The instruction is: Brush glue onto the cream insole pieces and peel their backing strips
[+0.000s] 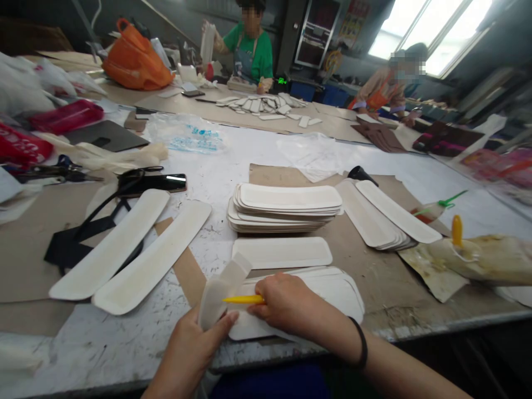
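At the near table edge, my left hand [192, 342] pinches a curled, whitish flexible strip [213, 303] between thumb and fingers; its upper end bends over. My right hand [286, 302] is closed around a yellow pointed stick [244, 299], whose tip lies against or just over the strip; I cannot tell which. Beneath and behind my right hand is a fanned pile of long, round-cornered white pieces [338, 285]. Just beyond it lies a single white piece [282, 252], and behind that a neat stack of the same pieces [288, 197].
Two long white pieces [152, 257] lie at left over black straps, near a phone [155, 183]. Rightward are another pile [376, 216] and a stained container [490, 257] with a yellow handle [457, 230]. Two people work across the table, behind scattered white pieces [261, 103].
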### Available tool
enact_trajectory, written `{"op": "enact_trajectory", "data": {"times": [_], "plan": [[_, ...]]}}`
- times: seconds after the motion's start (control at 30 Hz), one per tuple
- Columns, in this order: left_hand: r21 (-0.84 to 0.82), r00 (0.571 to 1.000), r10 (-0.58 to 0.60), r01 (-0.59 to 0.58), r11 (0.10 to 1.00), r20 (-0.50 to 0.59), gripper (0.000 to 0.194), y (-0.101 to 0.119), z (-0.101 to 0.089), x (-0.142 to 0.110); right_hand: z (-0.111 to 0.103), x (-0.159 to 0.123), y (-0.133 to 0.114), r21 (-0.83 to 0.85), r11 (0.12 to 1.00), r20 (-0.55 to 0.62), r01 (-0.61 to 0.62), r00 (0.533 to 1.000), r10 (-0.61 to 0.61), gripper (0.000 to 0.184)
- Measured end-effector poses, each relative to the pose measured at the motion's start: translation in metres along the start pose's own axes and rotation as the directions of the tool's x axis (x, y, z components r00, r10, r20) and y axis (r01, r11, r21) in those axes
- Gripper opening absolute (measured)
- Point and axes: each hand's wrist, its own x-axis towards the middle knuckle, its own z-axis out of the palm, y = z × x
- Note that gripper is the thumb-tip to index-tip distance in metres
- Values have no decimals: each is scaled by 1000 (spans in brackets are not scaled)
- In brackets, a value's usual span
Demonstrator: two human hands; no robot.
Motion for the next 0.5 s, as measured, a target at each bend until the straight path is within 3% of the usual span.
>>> {"op": "enact_trajectory", "data": {"times": [0.1, 0.2, 0.37, 0.5], "plan": [[31, 999, -37, 36, 999, 5, 38, 0, 0, 1, -8, -19, 13, -2, 1000, -2, -31, 1000, 31, 24], [64, 996, -84, 83, 995, 12, 44, -1, -1, 1, -14, -52, 41, 51, 980, -17, -193, 981, 194, 18], [103, 995, -100, 99, 990, -1, 48, 1, -2, 1, -1, -97, 86, 166, 895, -156, -415, 885, 439, 16], [158, 988, -132, 143, 977, -76, 44, 1, 1, 0, 16, -102, 93, 125, 850, -227, -512, 819, 526, 15]]}}
